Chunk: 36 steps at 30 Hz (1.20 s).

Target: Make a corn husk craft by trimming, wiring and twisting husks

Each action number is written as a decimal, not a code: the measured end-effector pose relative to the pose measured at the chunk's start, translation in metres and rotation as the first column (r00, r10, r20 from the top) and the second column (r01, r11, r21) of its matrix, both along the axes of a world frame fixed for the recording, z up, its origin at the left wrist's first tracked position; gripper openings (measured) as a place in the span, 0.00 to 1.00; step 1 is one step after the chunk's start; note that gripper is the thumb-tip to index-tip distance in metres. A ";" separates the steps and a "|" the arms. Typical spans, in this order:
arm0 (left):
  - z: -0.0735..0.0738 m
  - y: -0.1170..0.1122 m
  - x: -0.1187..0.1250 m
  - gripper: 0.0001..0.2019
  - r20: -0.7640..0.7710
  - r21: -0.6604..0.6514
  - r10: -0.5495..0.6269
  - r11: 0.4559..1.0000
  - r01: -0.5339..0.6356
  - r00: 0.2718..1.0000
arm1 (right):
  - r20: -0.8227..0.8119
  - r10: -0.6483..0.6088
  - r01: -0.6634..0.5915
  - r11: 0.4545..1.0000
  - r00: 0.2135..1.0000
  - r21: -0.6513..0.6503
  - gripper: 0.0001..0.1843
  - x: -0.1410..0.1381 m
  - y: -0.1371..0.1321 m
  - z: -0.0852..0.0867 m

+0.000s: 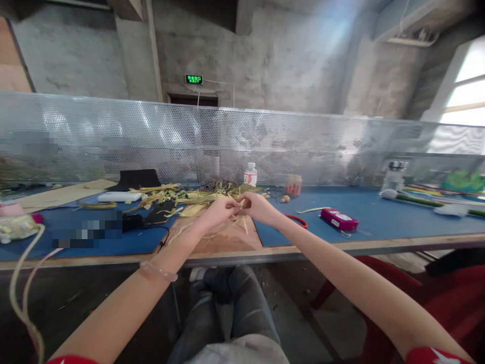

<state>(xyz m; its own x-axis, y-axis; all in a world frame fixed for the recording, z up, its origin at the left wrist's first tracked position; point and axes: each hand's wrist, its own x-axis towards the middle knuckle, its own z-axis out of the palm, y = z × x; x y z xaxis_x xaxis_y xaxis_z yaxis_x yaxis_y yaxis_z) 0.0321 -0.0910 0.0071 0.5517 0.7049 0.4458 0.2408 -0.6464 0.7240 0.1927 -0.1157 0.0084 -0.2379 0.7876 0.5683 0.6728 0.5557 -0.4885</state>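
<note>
My left hand and my right hand meet over the middle of the table, fingertips pinched together. Between them is something small and thin that I cannot make out. Below my hands lies a tan board with a few pale, narrow strips on it. Just behind is a heap of dried yellowish husk-like strips, with a darker tangled bundle at its back.
A plastic bottle and a jar stand behind. To the right are a red loop, a magenta box and a green stick. A white case lies left. A perforated metal screen borders the back.
</note>
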 end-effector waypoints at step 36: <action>0.000 0.034 -0.017 0.11 0.368 -0.347 0.069 0.935 0.068 0.927 | -0.767 -0.016 -0.342 0.889 0.641 -0.304 0.04 -0.032 0.011 -0.023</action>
